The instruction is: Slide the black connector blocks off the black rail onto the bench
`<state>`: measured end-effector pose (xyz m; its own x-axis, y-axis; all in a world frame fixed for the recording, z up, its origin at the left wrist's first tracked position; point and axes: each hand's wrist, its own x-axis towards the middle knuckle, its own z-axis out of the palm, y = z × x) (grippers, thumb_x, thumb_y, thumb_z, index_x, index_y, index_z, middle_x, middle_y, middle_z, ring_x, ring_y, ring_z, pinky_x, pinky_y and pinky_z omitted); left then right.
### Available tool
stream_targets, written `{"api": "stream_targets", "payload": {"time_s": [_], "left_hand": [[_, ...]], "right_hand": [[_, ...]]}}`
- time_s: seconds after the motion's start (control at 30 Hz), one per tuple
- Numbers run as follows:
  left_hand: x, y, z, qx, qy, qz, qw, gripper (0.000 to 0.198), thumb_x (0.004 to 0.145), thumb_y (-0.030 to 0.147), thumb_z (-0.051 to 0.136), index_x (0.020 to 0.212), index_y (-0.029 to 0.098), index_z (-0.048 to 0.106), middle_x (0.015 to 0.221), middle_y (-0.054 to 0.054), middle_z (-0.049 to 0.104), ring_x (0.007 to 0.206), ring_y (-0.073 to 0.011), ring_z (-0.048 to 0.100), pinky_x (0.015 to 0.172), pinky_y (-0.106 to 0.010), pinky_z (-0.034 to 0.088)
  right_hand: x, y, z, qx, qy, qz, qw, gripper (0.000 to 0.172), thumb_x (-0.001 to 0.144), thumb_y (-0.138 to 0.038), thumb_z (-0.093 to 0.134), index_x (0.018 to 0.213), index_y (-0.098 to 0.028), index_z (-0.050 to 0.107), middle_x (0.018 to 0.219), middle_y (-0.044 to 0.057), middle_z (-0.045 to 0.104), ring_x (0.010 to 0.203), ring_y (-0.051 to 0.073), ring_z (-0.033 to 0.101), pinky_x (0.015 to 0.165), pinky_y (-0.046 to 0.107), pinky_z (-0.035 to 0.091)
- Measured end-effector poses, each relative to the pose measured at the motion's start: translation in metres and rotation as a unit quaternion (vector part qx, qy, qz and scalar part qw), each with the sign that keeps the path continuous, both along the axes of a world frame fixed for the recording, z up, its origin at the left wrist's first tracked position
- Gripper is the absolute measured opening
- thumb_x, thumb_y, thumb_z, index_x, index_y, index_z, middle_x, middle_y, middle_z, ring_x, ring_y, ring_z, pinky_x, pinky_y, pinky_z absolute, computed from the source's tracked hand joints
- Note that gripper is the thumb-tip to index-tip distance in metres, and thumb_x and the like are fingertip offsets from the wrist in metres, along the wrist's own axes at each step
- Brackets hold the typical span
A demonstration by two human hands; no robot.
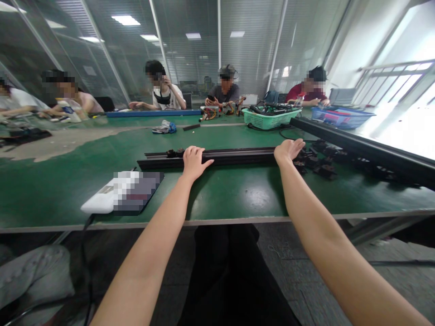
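Observation:
Two long black slotted metal profiles lie side by side, running left to right on the green table. My left hand rests across their left part, fingers over the top and thumb spread out to the right. At their right end is my right hand, its heel against or just beside the end and its fingers stretched to the right. Small black parts sit on the back profile, left of my left hand. More black parts are clustered beyond my right hand, their exact kind unclear.
Another long black profile slants across the right side. A white device with a dark screen lies front left, its cable over the table edge. Further back are a green basket, a blue basket and gloves. Several people sit opposite.

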<state>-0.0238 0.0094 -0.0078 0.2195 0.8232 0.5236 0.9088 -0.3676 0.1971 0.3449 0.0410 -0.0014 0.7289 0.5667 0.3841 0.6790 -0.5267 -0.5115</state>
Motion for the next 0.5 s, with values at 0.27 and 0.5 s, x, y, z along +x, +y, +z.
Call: {"api": "stream_targets", "payload": {"time_s": [0.27,0.5], "left_hand": [[-0.001,0.001,-0.003,0.015,0.018,0.007,1.000,0.054,0.101,0.051,0.069,0.143,0.017,0.065,0.147,-0.017,0.066,0.148,-0.0373,0.046,0.130,-0.053,0.033],[-0.001,0.000,0.000,0.014,0.021,0.012,1.000,0.053,0.101,0.048,0.067,0.144,0.017,0.065,0.148,-0.017,0.066,0.151,-0.0376,0.046,0.131,-0.052,0.033]], "right_hand": [[-0.003,-0.016,0.009,-0.041,0.044,-0.015,0.998,0.054,0.099,-0.015,0.045,0.146,0.004,0.064,0.169,0.034,0.035,0.163,0.038,0.026,0.134,0.055,0.020],[-0.015,-0.015,0.014,0.008,0.049,-0.020,0.999,0.062,0.096,-0.019,0.048,0.151,0.009,0.056,0.166,0.045,0.034,0.163,0.049,0.027,0.126,0.079,0.018]]}}
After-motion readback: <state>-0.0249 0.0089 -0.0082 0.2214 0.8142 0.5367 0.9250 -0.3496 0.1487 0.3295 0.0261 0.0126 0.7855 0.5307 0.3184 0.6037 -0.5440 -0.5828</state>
